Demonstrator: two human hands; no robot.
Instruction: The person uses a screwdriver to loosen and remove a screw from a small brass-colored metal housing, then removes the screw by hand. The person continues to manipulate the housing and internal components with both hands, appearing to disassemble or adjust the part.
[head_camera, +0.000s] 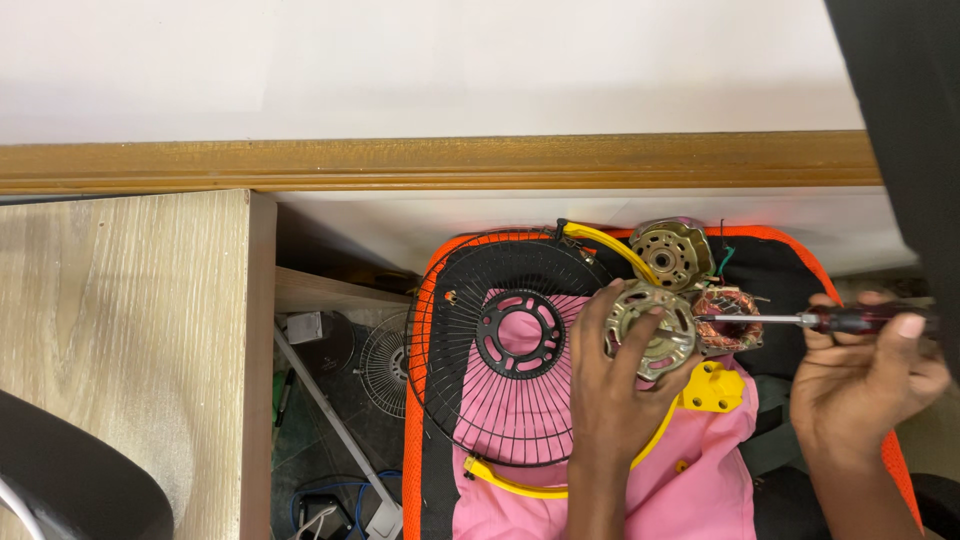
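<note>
Pale wood-grain desktop (120, 340) filled the far side of the view, well away from the left hand's fingers, beneath a brown wooden ledge (430, 160) that ran above both hands. Nearer in, a pink cloth (600, 480) edged in orange and black lay under the person's wrists. On it sat a black wire fan guard (500, 350) with a yellow rim band, its round hub just beside the left fingertips on their outer side.

The left hand (615, 390) was closed around a round metal motor end cover (652, 328), fingers (592, 318) curled over its outer edge and thumb pressed on its face, so the cover sat right at the fingertips. A second, matching cover (672, 252) lay just beyond those fingers, apart from them. A copper-wound stator (728, 322) rested between the two hands, touching the held cover's inner side. A small yellow plastic bracket (714, 388) lay just below the thumb.

The right hand (865, 385) was wrapped tightly round the dark red handle of a screwdriver (800, 320), fingers (905, 328) folded over it. The steel shaft ran from those fingers across the stator, its tip meeting the cover held in the left hand.
</note>
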